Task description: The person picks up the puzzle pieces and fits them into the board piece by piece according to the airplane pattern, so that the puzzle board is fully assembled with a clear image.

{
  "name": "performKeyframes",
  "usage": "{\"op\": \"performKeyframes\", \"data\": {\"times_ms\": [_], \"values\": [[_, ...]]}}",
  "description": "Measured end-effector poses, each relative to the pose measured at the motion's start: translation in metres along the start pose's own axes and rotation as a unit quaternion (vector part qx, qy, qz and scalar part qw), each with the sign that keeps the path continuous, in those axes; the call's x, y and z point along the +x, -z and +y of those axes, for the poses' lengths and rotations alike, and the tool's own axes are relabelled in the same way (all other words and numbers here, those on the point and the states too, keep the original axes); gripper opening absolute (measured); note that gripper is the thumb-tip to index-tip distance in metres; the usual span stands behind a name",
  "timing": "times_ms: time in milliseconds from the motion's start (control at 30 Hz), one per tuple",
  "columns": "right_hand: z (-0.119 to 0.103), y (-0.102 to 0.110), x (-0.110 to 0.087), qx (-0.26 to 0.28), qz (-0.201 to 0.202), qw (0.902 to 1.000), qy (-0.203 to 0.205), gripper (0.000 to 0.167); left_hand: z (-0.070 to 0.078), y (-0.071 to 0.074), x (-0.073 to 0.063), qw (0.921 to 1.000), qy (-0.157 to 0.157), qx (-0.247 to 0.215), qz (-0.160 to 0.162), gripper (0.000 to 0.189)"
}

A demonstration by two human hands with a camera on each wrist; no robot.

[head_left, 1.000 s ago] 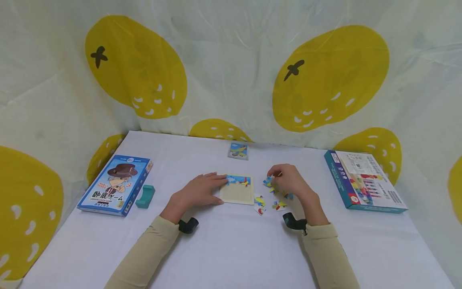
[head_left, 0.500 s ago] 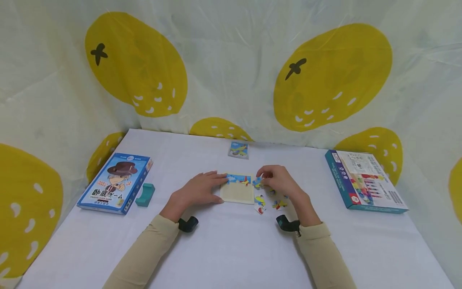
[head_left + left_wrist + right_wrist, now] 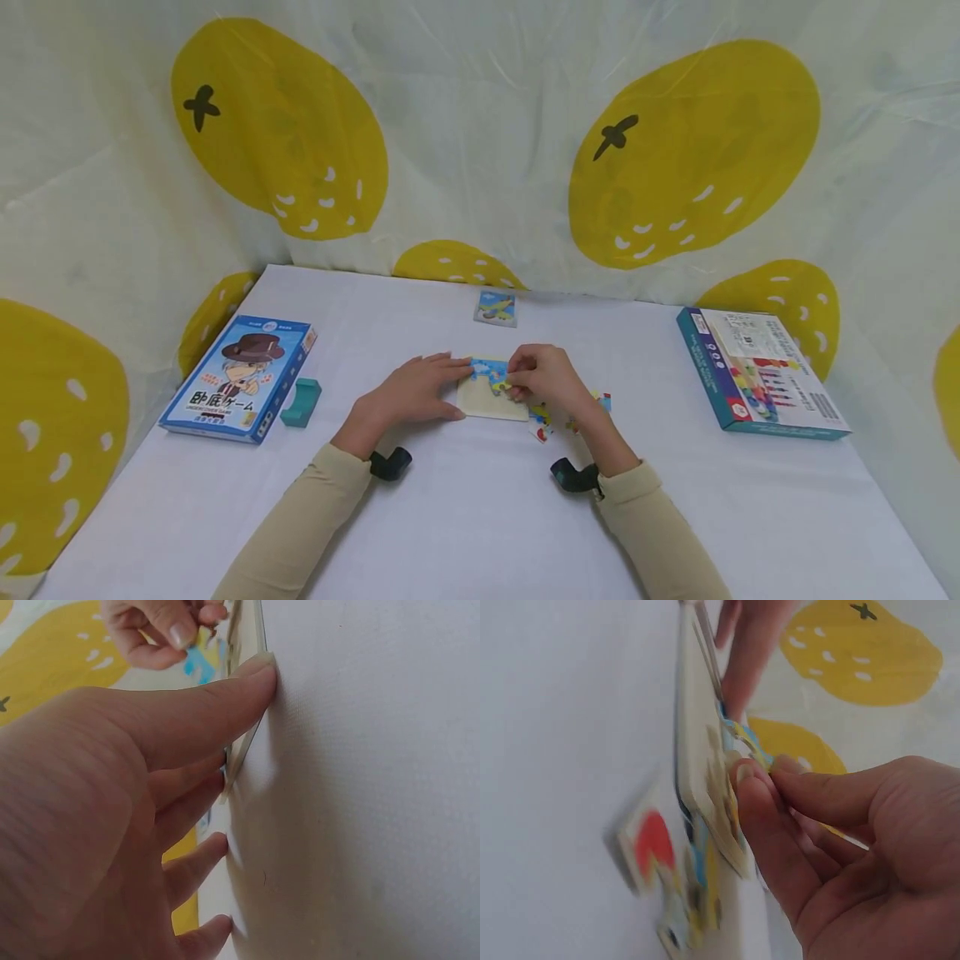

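In the head view a small wooden puzzle tray (image 3: pixel 489 406) lies on the white table, blue sky pieces along its far edge. My left hand (image 3: pixel 415 390) rests at the tray's left side, fingers fairly straight; its thumb (image 3: pixel 244 686) touches the near edge. Over the tray my right hand (image 3: pixel 551 379) pinches a blue and yellow puzzle piece (image 3: pixel 498 387) between thumb and fingertips. The right wrist view shows that piece tilted above the tray surface. Several loose puzzle pieces (image 3: pixel 539 432) lie right of the tray, partly hidden under the right hand and wrist.
A small picture card (image 3: pixel 495 308) lies beyond the tray. At left are a blue game box (image 3: pixel 238 379) and a teal curved block (image 3: pixel 302 403). Another box (image 3: pixel 761 372) lies at right. A fruit-print curtain (image 3: pixel 480 150) stands behind the table.
My right hand has moved left from the loose pieces to above the tray, carrying the pinched puzzle piece. The left hand stays at the tray's left side.
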State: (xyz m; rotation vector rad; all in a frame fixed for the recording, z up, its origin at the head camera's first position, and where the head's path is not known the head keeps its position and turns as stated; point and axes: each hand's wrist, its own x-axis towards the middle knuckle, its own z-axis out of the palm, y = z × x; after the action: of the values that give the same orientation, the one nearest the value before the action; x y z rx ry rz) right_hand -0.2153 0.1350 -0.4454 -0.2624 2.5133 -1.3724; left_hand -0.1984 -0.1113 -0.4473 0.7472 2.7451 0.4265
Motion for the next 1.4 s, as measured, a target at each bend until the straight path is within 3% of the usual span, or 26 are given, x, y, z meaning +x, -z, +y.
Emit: {"op": "performKeyframes", "data": {"times_ms": [400,533,767,967,1200,1400], "values": [[-0.007,-0.029,0.001,0.033,0.019,0.9992,-0.008,0.003,-0.003,-0.001,0.001,0.9999,-0.008,-0.005,0.003,0.074],[-0.010,-0.035,0.000,0.037,0.043,0.9983,-0.013,0.006,-0.001,0.001,0.001,0.9999,-0.007,-0.014,0.003,0.074],[-0.015,-0.046,-0.001,-0.027,0.082,0.9962,-0.011,0.011,0.001,0.001,0.000,0.9999,-0.005,-0.010,0.001,0.075],[-0.021,-0.052,-0.001,-0.113,0.079,0.9903,0.016,0.009,0.001,0.001,-0.002,0.9998,-0.017,-0.013,-0.001,0.074],[-0.019,-0.048,-0.001,-0.141,0.057,0.9870,0.052,0.006,0.000,0.000,-0.003,0.9998,-0.018,-0.007,0.006,0.073],[-0.015,-0.046,0.001,-0.140,0.049,0.9879,0.045,0.007,0.001,0.001,-0.003,0.9999,-0.013,0.003,0.005,0.074]]}}
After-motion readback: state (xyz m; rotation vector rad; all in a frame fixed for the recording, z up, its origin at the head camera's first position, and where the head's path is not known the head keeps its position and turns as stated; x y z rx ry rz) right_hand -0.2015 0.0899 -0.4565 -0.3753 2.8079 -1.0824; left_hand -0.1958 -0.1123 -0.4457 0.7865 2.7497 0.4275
